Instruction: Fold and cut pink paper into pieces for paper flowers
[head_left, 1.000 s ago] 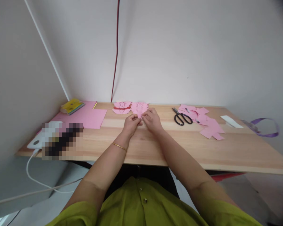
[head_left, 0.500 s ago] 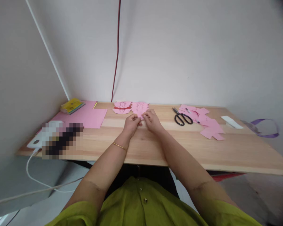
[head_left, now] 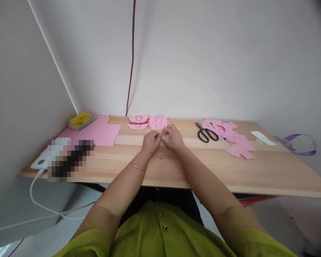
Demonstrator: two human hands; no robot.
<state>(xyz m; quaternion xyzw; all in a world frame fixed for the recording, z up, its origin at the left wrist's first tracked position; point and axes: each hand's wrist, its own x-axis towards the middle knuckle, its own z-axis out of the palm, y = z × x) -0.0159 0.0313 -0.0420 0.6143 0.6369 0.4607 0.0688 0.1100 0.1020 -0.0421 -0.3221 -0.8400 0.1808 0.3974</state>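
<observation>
Pink paper at far left: large flat sheets (head_left: 104, 134) on the wooden table (head_left: 163, 167), a yellow packet (head_left: 82, 120) lying on them. White device (head_left: 39, 163) near the front edge; dark object (head_left: 72, 159) beside it pixelated, not identifiable. Moving right, towards the back edge: a pink cut-out (head_left: 138, 126) with a red band (head_left: 139, 122) across it, and just beside it a creased pink cut-out (head_left: 158, 122).

Centre, in front of these: a small pink piece (head_left: 163, 130), seen as a narrow sliver between the hands. Step in hand, by my reading: folding or creasing this piece. Next move seems to call for a firm pinch along the fold, edges kept aligned.

Left hand (head_left: 151, 140): forearm angled inward, bangle (head_left: 137, 166) at the wrist, knuckles up, fingers curled nearly closed, tips by the piece; cannot tell whether it grips. Right hand (head_left: 172, 137): mirrors that slant, wrist low, thumb and forefinger pinched on the piece, remaining fingers bent.

Further right, well apart: black-handled scissors (head_left: 208, 136), overlapping pink scraps (head_left: 240, 142), white strip (head_left: 262, 138), purple strap (head_left: 305, 136) by the table's edge.
</observation>
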